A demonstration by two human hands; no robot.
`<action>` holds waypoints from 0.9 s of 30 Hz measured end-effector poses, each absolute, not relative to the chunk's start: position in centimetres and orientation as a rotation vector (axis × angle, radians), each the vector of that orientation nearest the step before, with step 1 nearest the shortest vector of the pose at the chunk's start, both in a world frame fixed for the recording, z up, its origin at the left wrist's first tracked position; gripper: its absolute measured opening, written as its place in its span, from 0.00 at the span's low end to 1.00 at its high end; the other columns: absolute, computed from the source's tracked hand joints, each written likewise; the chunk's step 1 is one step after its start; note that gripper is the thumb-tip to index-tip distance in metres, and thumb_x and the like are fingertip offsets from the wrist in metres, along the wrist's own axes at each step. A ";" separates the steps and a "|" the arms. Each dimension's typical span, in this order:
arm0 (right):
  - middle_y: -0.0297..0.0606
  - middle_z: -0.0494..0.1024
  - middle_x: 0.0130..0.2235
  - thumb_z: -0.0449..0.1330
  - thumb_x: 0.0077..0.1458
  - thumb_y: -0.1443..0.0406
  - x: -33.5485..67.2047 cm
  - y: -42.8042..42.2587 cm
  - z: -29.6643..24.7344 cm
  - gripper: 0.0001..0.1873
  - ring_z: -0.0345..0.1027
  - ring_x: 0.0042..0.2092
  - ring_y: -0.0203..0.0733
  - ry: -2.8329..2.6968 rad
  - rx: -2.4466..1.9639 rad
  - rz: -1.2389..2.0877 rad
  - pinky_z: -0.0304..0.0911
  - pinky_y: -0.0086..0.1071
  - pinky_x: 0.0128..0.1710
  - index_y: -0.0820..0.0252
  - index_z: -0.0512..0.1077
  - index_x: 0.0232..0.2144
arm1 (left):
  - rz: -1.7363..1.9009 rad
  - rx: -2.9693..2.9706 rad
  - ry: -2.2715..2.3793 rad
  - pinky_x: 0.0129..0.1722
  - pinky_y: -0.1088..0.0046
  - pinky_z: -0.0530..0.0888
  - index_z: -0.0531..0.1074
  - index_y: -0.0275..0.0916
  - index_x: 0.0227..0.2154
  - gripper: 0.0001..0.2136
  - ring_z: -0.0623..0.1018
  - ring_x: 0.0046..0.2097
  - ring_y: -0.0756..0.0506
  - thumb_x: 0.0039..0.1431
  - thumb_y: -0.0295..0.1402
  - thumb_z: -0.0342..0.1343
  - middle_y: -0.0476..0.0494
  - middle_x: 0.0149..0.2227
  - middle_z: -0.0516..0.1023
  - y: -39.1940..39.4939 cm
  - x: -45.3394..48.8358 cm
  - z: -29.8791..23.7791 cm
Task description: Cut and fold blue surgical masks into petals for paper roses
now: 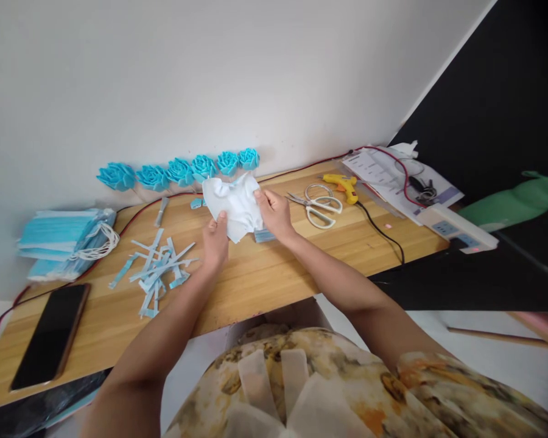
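1. Floral-patterned garment (351, 377) with pale ribbon-like strips fills the bottom of the view, below the near edge of the wooden tabletop (256, 292).
2. The person's left hand (215, 242) pinches the lower left edge of a creased white sheet (235, 208), thumb on the near face; its other fingers are partly hidden, so their exact spread cannot be told.
3. The right hand (274, 214) is closed on the sheet's right edge, thumb in front and fingers curled.
4. Stretched between both hands, the sheet is over the middle of the tabletop, with a folded blue piece (265, 236) just below the right hand.
5. To the left lie a loose heap of light-blue strips (158, 274), a pile of blue pleated face masks (57, 234) with white ear loops and a dark smartphone (50, 337).
6. Six blue fabric-like flowers (179, 172) stand in a row along the wall (237, 79).
7. Right of the hands are white-handled scissors (325, 205), a yellow glue gun (344, 187) with a black cable, printed papers (369, 173) and a white power strip (459, 228).
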State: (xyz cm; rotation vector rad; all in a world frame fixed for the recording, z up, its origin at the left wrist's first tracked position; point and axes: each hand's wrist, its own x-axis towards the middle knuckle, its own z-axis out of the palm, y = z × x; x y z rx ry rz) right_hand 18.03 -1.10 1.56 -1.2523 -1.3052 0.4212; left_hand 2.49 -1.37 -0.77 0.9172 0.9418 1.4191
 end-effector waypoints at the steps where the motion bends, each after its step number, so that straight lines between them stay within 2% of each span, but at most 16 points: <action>1: 0.27 0.53 0.21 0.51 0.62 0.46 18.1 -1.0 1.5 0.27 0.49 0.26 0.32 -1.297 -1.263 0.417 0.46 0.30 0.28 0.56 0.53 0.19 | 1.406 0.937 0.937 0.20 0.78 0.63 0.73 0.36 0.30 0.22 0.69 0.23 0.53 0.48 0.52 0.68 0.51 0.24 0.73 -1.4 2.5 -0.8; 5: 0.27 0.52 0.21 0.51 0.62 0.47 18.7 -0.8 1.7 0.27 0.47 0.26 0.31 -1.262 -1.259 0.371 0.45 0.30 0.28 0.57 0.54 0.19 | 1.398 1.000 0.944 0.18 0.78 0.59 0.67 0.38 0.21 0.23 0.62 0.18 0.55 0.50 0.53 0.66 0.56 0.15 0.62 -1.3 2.1 -0.8; 7: 0.27 0.52 0.22 0.51 0.62 0.47 18.6 -0.8 1.8 0.27 0.47 0.27 0.31 -1.278 -1.251 0.383 0.45 0.30 0.28 0.57 0.54 0.19 | 1.429 0.982 0.913 0.20 0.78 0.62 0.70 0.37 0.24 0.23 0.65 0.20 0.54 0.49 0.53 0.67 0.54 0.19 0.68 -1.1 1.8 -0.6; 10: 0.28 0.52 0.22 0.50 0.62 0.47 18.2 -1.1 1.7 0.27 0.47 0.27 0.31 -1.284 -1.244 0.429 0.45 0.30 0.28 0.56 0.54 0.19 | 1.456 0.920 0.878 0.29 0.76 0.70 0.74 0.36 0.34 0.22 0.75 0.29 0.50 0.49 0.52 0.67 0.47 0.30 0.78 -0.9 1.5 -0.4; 13: 0.28 0.51 0.22 0.51 0.61 0.47 18.0 -1.2 1.6 0.27 0.47 0.27 0.32 -1.267 -1.250 0.459 0.44 0.31 0.28 0.56 0.53 0.19 | 1.467 0.894 0.870 0.37 0.73 0.74 0.76 0.36 0.37 0.22 0.79 0.38 0.46 0.50 0.50 0.67 0.43 0.37 0.81 -0.7 1.4 -0.2; 17: 0.28 0.50 0.23 0.52 0.61 0.47 18.1 -1.2 1.7 0.26 0.46 0.27 0.32 -1.303 -1.223 0.540 0.43 0.31 0.28 0.56 0.52 0.20 | 1.431 0.872 0.879 0.42 0.71 0.75 0.76 0.35 0.36 0.22 0.80 0.42 0.43 0.46 0.48 0.70 0.40 0.39 0.82 -0.3 1.3 -0.4; 22: 0.30 0.59 0.24 0.52 0.61 0.47 18.2 -1.4 1.8 0.24 0.54 0.29 0.34 -1.364 -1.175 0.643 0.49 0.30 0.31 0.58 0.62 0.23 | 1.468 0.842 0.956 0.42 0.70 0.75 0.76 0.35 0.42 0.26 0.80 0.45 0.41 0.45 0.49 0.69 0.39 0.42 0.82 0.1 1.1 -0.8; 27: 0.31 0.70 0.28 0.55 0.59 0.47 17.8 -1.6 1.6 0.22 0.60 0.31 0.35 -1.493 -1.216 0.695 0.52 0.29 0.32 0.59 0.73 0.33 | 1.476 0.851 1.001 0.41 0.70 0.76 0.76 0.34 0.43 0.28 0.81 0.43 0.41 0.46 0.51 0.68 0.39 0.41 0.82 -0.3 1.4 -0.7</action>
